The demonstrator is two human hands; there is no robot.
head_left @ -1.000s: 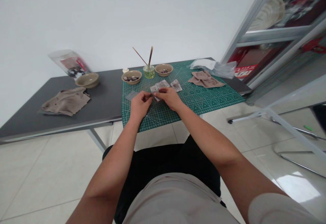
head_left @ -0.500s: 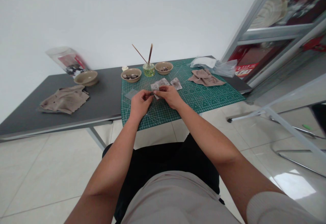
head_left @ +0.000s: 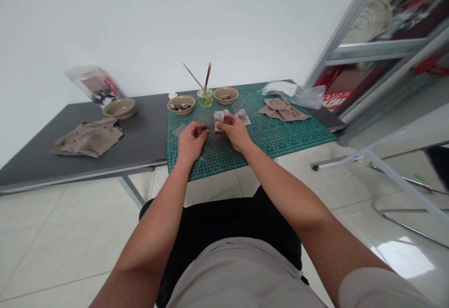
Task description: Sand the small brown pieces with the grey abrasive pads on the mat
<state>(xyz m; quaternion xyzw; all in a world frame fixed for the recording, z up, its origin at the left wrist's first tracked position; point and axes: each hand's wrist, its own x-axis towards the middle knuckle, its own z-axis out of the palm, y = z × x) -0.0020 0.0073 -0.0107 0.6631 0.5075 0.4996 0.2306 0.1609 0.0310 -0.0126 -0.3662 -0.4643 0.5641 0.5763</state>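
Pale stained cloth [head_left: 219, 116] sits near the middle of the frame, gripped between the thumb and fingers of the right hand [head_left: 235, 132], its visible part longer up and down the frame than across. Whether it is fabric or thick paper cannot be told at this size. Just to its left, the left hand [head_left: 190, 140] has thumb and fingertips closed on a small dark piece [head_left: 205, 127], mostly hidden by the fingers, so its long axis cannot be made out.

The relation that counts is sideways: dark piece on the left, cloth on the right, slightly higher in the frame — and a narrow strip of green cutting mat [head_left: 280, 136] between them, so the two hands are near but apart. The right hand is clearly the nearer to the cloth, since it holds it; the left has its fingertips turned toward it. Another stained square [head_left: 244, 117] lies on the mat just beyond the right hand, while a grey translucent sheet [head_left: 178, 130] lies just beside the left hand, toward the left edge of the mat.
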